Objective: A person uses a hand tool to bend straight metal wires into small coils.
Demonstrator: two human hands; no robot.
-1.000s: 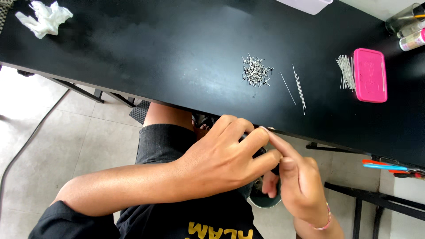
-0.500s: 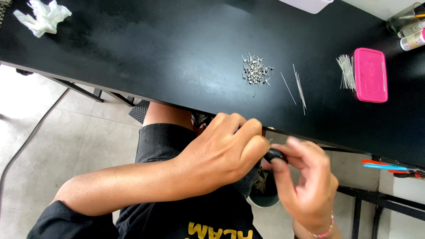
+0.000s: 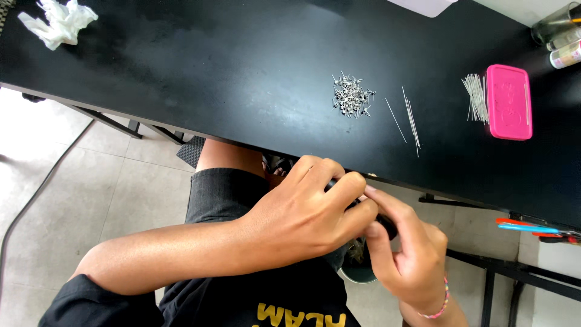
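I see the long black table point(image 3: 181, 79) across the top. Below its near edge my left hand point(image 3: 302, 221) curls its fingers point(image 3: 348, 181) tightly around a small black object point(image 3: 384, 225), mostly hidden; my right hand point(image 3: 411, 260) pinches its other end. On the table lie a pink rectangular plastic case point(image 3: 508, 102), crumpled white tissue point(image 3: 57, 23), a pile of small silver metal pieces point(image 3: 350, 97) and thin silver pins point(image 3: 411, 121).

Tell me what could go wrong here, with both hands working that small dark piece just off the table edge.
The left hand and right hand pinch a small dark piece beyond the black table edge; if it slips, it would likely fall toward the floor or the round container below. The left hand hides most of it, so the grip is hard to judge. A bumped table could scatter the loose metal pins.
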